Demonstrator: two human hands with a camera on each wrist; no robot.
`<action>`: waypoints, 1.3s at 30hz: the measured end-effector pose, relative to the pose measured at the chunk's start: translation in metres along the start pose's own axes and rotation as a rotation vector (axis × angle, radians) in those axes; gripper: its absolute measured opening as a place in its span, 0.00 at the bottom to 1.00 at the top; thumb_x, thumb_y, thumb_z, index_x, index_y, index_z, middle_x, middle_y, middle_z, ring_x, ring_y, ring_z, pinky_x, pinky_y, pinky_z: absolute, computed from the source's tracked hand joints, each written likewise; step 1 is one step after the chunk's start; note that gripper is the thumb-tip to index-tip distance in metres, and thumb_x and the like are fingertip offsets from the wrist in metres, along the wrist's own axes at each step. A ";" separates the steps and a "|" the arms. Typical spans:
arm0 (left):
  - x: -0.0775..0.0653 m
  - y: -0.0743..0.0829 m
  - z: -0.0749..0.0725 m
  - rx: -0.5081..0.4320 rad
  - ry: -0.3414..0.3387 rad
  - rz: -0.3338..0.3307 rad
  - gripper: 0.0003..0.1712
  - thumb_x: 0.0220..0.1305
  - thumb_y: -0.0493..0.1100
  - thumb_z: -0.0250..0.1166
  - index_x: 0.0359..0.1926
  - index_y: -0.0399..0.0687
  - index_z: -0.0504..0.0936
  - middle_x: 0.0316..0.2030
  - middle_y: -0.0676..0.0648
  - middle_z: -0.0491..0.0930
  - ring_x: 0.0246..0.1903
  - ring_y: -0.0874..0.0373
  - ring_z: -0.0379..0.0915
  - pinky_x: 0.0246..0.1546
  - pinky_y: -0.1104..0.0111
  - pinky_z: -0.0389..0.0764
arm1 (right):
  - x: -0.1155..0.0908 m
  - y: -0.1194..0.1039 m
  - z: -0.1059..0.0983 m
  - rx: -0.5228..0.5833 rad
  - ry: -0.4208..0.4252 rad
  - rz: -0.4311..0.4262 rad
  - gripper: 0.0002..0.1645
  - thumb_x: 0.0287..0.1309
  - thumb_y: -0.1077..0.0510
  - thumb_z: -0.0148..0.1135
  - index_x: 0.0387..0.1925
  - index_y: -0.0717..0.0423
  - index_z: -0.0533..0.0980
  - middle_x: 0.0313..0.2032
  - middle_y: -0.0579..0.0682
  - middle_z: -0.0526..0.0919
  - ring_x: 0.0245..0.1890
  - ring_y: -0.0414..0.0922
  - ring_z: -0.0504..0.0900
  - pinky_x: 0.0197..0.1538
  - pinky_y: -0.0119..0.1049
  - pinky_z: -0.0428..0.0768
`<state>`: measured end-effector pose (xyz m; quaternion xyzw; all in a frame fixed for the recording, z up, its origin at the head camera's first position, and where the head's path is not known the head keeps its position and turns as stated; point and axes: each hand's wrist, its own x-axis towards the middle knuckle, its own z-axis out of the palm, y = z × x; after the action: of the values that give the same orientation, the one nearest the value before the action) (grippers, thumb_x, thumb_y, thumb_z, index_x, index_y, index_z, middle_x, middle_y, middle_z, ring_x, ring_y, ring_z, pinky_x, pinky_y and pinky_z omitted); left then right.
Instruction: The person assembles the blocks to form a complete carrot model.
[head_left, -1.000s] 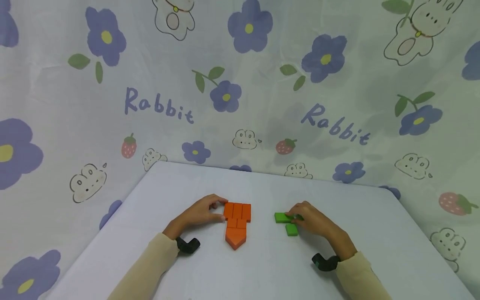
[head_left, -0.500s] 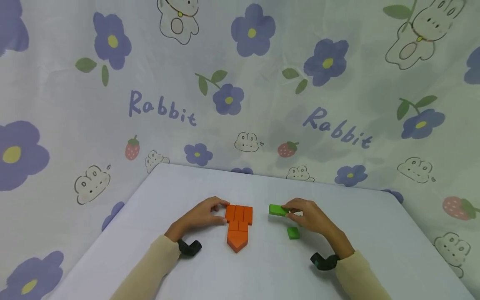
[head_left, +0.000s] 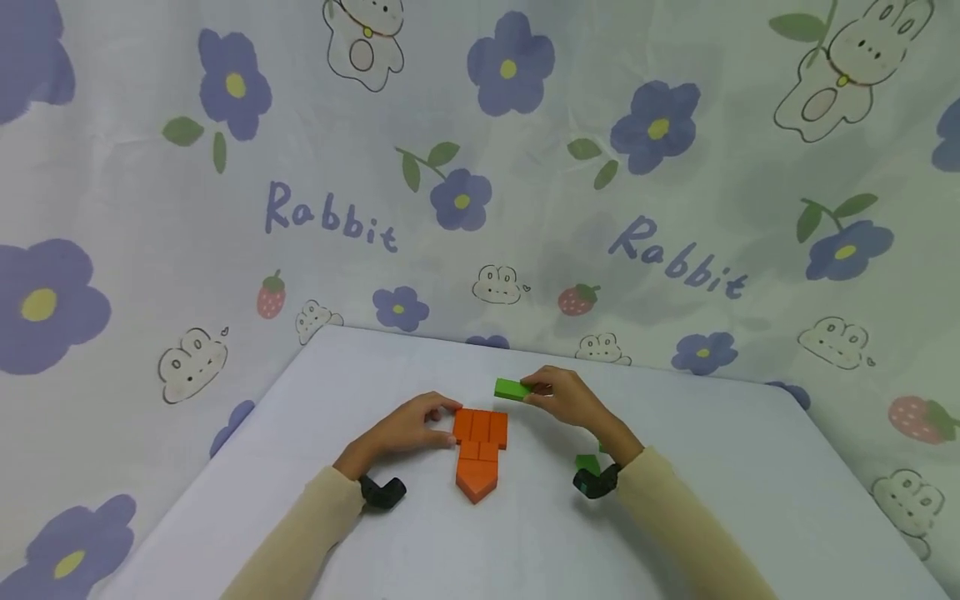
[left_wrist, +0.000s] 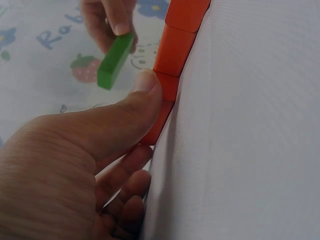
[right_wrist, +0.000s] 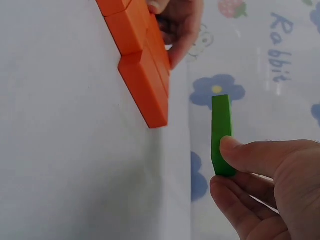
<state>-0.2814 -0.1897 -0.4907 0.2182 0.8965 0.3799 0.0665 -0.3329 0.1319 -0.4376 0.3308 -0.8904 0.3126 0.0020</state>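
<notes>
Orange blocks (head_left: 480,427) lie flat together on the white table, three long ones side by side, two small ones below and a pointed one (head_left: 477,478) nearest me. My left hand (head_left: 411,423) holds the leftmost long block at its two ends, index finger at the far corner and thumb at the near one. In my right hand (head_left: 566,396) a long green block (head_left: 510,389) is pinched between thumb and fingers. It is raised off the table, just beyond the orange group's far right. The right wrist view shows the slim green block (right_wrist: 222,117) apart from the orange ones.
Other green blocks (head_left: 587,463) sit on the table (head_left: 675,442), partly hidden by my right wrist and its black camera (head_left: 596,482). A printed cloth (head_left: 525,192) with flowers and rabbits hangs behind the table's far edge.
My right hand has picked up the long green block from the right and carried it left and away from me, past the orange group's far edge. My left hand stays at the orange blocks.
</notes>
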 end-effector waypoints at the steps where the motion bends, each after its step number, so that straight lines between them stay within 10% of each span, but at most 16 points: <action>1: 0.000 0.000 0.001 -0.001 -0.001 0.001 0.34 0.58 0.58 0.73 0.64 0.56 0.76 0.57 0.53 0.77 0.50 0.57 0.70 0.54 0.57 0.74 | 0.005 -0.001 0.004 0.003 -0.014 0.006 0.19 0.60 0.58 0.69 0.53 0.57 0.82 0.44 0.49 0.84 0.42 0.40 0.82 0.51 0.36 0.83; 15: 0.001 -0.001 0.004 0.002 -0.008 0.000 0.34 0.58 0.60 0.72 0.64 0.58 0.76 0.57 0.53 0.77 0.50 0.57 0.70 0.54 0.58 0.75 | 0.038 -0.001 0.042 -0.009 -0.149 0.167 0.17 0.63 0.53 0.68 0.52 0.54 0.84 0.43 0.46 0.85 0.41 0.39 0.79 0.51 0.37 0.81; 39: 0.001 -0.001 0.001 0.011 -0.004 -0.007 0.35 0.56 0.62 0.73 0.64 0.60 0.77 0.55 0.56 0.77 0.48 0.58 0.70 0.53 0.59 0.74 | 0.039 -0.006 0.043 0.056 -0.188 0.149 0.13 0.65 0.54 0.66 0.49 0.50 0.85 0.41 0.45 0.80 0.41 0.41 0.75 0.49 0.37 0.77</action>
<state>-0.2827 -0.1895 -0.4920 0.2160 0.8992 0.3743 0.0682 -0.3515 0.0813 -0.4604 0.2914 -0.8998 0.3042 -0.1139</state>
